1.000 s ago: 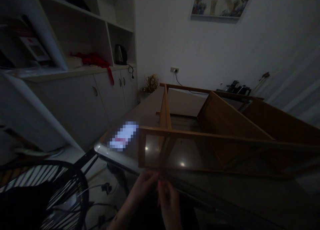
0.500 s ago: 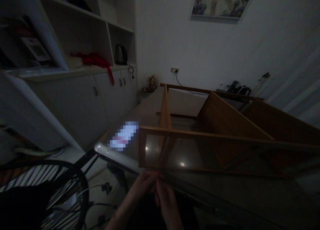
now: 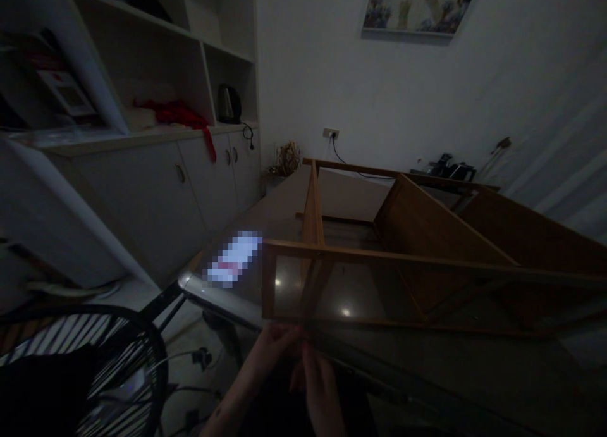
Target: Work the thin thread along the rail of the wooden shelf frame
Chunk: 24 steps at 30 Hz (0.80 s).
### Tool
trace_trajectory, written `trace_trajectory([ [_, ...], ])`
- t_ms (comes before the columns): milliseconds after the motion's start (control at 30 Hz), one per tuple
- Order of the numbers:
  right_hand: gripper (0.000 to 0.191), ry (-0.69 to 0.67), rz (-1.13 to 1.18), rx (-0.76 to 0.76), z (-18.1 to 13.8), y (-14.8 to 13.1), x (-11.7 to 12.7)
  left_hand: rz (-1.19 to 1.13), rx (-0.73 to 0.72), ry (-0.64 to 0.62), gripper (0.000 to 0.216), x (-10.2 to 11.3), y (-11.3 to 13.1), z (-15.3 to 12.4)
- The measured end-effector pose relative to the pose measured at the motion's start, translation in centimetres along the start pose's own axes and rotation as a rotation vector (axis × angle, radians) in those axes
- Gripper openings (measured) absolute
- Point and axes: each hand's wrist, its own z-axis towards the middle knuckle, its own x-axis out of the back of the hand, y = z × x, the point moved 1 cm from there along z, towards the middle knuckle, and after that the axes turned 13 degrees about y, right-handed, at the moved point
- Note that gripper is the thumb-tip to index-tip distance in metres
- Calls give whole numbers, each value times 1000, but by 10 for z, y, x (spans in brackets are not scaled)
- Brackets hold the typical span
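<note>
left hand [image 3: 271, 351]: grip at frame [image 3: 379, 257] rail, too dark to tell
right hand [image 3: 322, 386]: fingertips meet left, grip unclear too
advice: go slow, brace on desk [image 3: 284, 203]

Dim and underexposed — the white wall [image 3: 379, 89] takes the most light, flat and grey, while the foreground sinks near black. Two small glints [image 3: 346, 312] sit on the glossy table [image 3: 284, 209]. The left hand [image 3: 274, 345] and right hand [image 3: 321, 386] are murky, soft-edged. Wide-angle bending bows the shelving [image 3: 142, 57] at left; noise grains the shadows
</note>
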Motion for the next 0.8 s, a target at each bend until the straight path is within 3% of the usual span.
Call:
trace_trajectory([
  [200, 55, -57, 12, -87, 4, 12, -5, 6, 2, -26, 50, 2, -3, -2],
  [333, 50, -28, 15, -108, 3, 8, -5, 81, -90, -30, 45, 4, 3, -3],
  [633, 44, -38, -86, 89, 4, -11, -3, 73, -94, 73, 37, -1, 1, -3],
  [800, 59, 40, -3, -27, 2, 4, -5, 63, -80, -6, 44, -2, -1, -2],
])
